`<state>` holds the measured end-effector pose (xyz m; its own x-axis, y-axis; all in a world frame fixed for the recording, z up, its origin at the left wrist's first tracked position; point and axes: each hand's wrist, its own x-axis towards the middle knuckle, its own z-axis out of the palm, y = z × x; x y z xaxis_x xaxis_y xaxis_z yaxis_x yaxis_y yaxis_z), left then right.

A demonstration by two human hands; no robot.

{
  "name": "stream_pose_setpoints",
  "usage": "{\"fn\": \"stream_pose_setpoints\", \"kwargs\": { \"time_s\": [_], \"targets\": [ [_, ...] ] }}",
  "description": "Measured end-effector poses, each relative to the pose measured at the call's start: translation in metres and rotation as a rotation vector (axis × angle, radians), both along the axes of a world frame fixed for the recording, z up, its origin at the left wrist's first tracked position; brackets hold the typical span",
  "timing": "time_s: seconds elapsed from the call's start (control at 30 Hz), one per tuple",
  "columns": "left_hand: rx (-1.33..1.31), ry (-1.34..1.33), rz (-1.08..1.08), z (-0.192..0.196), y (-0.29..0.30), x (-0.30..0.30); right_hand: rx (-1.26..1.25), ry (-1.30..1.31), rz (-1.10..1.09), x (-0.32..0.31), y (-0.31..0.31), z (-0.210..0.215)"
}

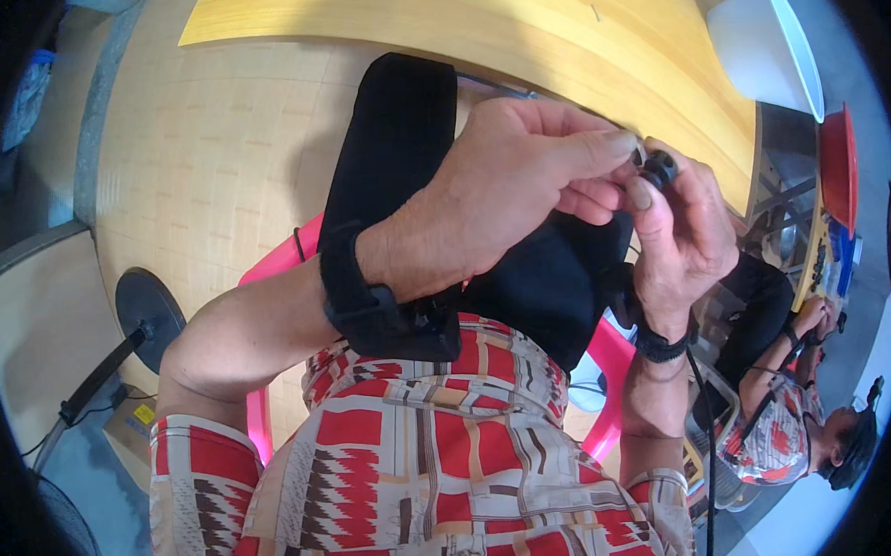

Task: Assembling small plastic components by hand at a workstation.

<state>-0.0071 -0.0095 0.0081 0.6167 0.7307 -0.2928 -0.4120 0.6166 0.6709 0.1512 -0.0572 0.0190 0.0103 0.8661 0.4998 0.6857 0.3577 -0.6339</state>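
The left hand [506,191] and the right hand [684,230] are close together, up in front of the person's chest. Between them is a small round black thing [658,168], shiny like plastic or metal. What it is cannot be told, because the fingers hide most of it. The left hand's thumb and first finger are pressed together on the small black thing from the left side. The right hand's fingers curl around it from the right, and its thumb tip presses on it from below. So both hands pinch the same little thing, and the fingertips of the two hands touch each other there.

Each wrist has a black strap band [367,301] around it. A thin black cord hangs down from the right wrist.

Under the hands, on the person's lap, lies a soft black cloth bag [400,141]. The person wears a shirt with red, cream and brown patches [424,458] and sits on a bright pink plastic chair [609,370].

Past the bag is a long yellow wooden table [514,27]. On its far right end stands a white plastic bowl [763,45], tipped on its side. Just beside it, lower down, is a red bowl [838,166].

At the lower right, well apart from the hands, another person [789,402] in a shirt of the same kind bends over
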Motion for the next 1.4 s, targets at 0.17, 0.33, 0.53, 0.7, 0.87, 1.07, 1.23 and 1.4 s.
{"fn": "stream_pose_setpoints", "kwargs": {
  "time_s": [0.17, 0.33, 0.53, 0.7, 0.87, 1.07, 1.23, 1.4],
  "targets": [
    [0.009, 0.037, 0.03, -0.003, -0.001, 0.001, -0.027, -0.005, 0.013, -0.002, -0.002, 0.005],
    [0.041, 0.045, 0.004, -0.004, -0.003, 0.003, -0.055, -0.043, -0.073, -0.004, -0.008, 0.01],
    [0.083, 0.045, -0.01, -0.003, -0.006, 0.003, 0.021, -0.033, -0.04, -0.004, -0.004, 0.01],
    [0.114, 0.063, 0.007, 0.001, -0.004, 0.003, 0.032, -0.004, -0.051, -0.001, -0.001, 0.005],
    [0.302, 0.064, 0.026, -0.002, -0.009, 0.004, 0.06, -0.043, -0.014, 0.001, 0.0, 0.005],
    [0.45, 0.127, 0.064, -0.001, -0.005, 0.001, -0.019, 0.025, 0.042, 0.003, -0.001, 0.01],
    [0.558, 0.231, 0.094, 0.009, -0.004, -0.002, -0.056, 0.079, 0.034, 0.005, -0.003, 0.007],
    [0.855, 0.377, 0.157, 0.013, -0.004, -0.006, -0.057, 0.14, 0.004, 0.005, -0.003, 0.004]
  ]
}}
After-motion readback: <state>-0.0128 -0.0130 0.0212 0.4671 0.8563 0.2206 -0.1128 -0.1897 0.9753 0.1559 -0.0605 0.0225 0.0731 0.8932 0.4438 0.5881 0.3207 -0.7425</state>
